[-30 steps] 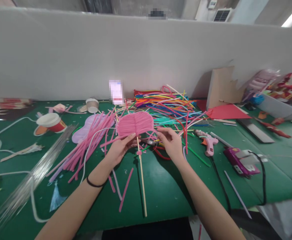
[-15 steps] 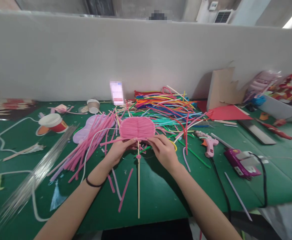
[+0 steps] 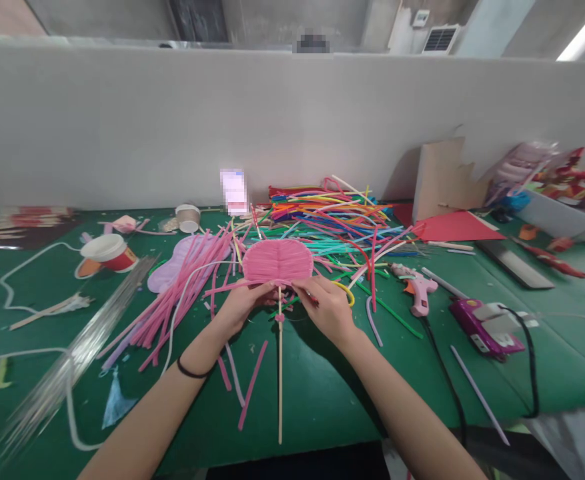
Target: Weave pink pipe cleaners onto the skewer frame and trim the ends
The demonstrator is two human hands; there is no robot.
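Note:
A pink fan-shaped piece [image 3: 277, 260], covered in pipe cleaners with a seam down its middle, stands out in front of me on a thin wooden stick [image 3: 280, 387]. A small pink knot wraps the stick below it. My left hand [image 3: 239, 305] is closed at the piece's lower left edge, thumb near the stick. Along that edge lies a pink pipe cleaner [image 3: 222, 289], its free end sticking out left. My right hand [image 3: 329, 305] pinches its right part at the lower right edge. Something small, dark and reddish shows under the right fingers; I cannot make it out.
Pink pipe cleaners [image 3: 172, 300] lie on a lilac shape [image 3: 159, 273] at left, near wires [image 3: 77, 360] and a paper cup [image 3: 109, 253]. Behind are multicoloured pipe cleaners [image 3: 322, 213]. A pink glue gun [image 3: 419, 293] and purple power strip [image 3: 487, 327] sit right, with cords.
My right fingers have curled further in at the lower right edge, and a dark reddish bit now shows under them. The view has tipped slightly upward; the left hand keeps its hold.

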